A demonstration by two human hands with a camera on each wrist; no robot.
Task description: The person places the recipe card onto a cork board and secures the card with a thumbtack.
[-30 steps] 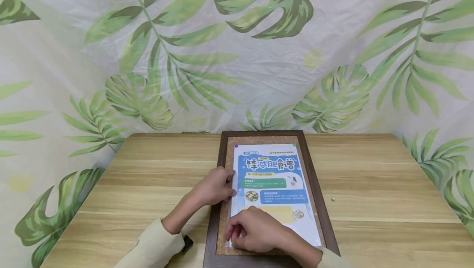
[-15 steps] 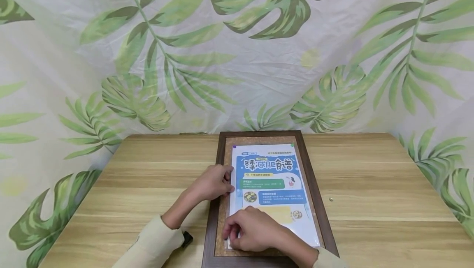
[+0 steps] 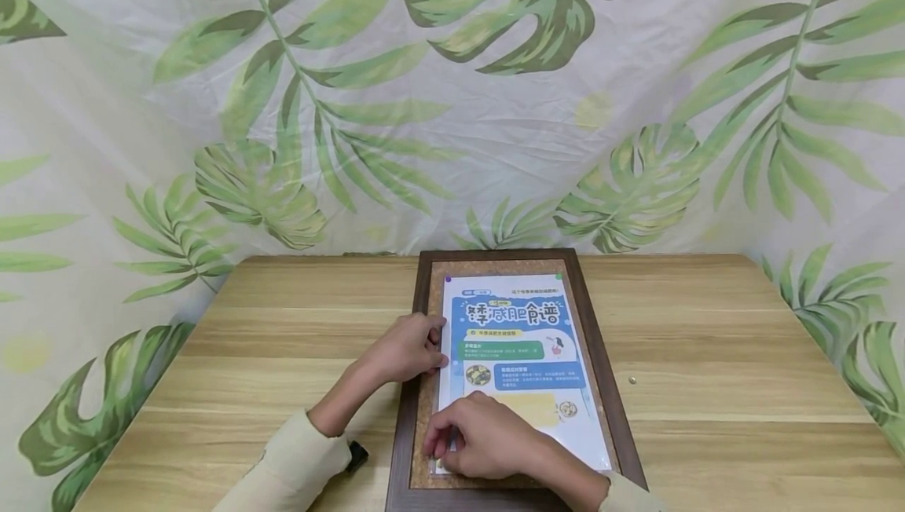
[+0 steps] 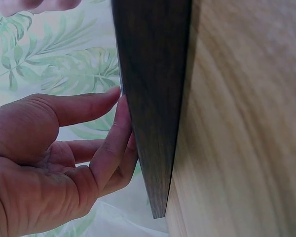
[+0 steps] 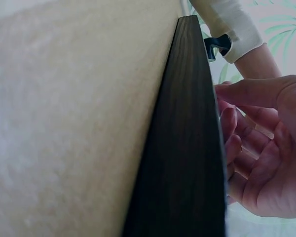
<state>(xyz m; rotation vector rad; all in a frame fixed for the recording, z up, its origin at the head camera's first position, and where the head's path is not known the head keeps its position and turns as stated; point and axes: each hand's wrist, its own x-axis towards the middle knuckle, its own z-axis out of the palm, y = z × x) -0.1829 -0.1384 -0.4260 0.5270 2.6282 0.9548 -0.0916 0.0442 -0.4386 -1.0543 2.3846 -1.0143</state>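
Observation:
A printed poster (image 3: 519,339) in blue and white lies on a cork board (image 3: 495,267) with a dark wooden frame (image 3: 613,402). A purple pin (image 3: 448,279) and a green pin (image 3: 558,277) mark its top corners. My left hand (image 3: 408,349) rests its thumb and fingertips at the poster's left edge, fingers slightly bent. At the lower left corner is my right hand (image 3: 488,437), its fingers curled and the thumb close to the index finger. Whatever may lie between those fingertips is hidden. Both wrist views show the hands beyond the frame's dark side.
The board lies on a wood-grain table (image 3: 714,355) against a leaf-patterned cloth (image 3: 339,88). Right of the frame sits a small round metallic dot (image 3: 632,380). A black clip-like piece (image 3: 358,457) shows beside the left sleeve (image 3: 297,457).
The head view has shifted slightly since a second ago, moving the scene a little to the left. Both hands keep their places on the poster.

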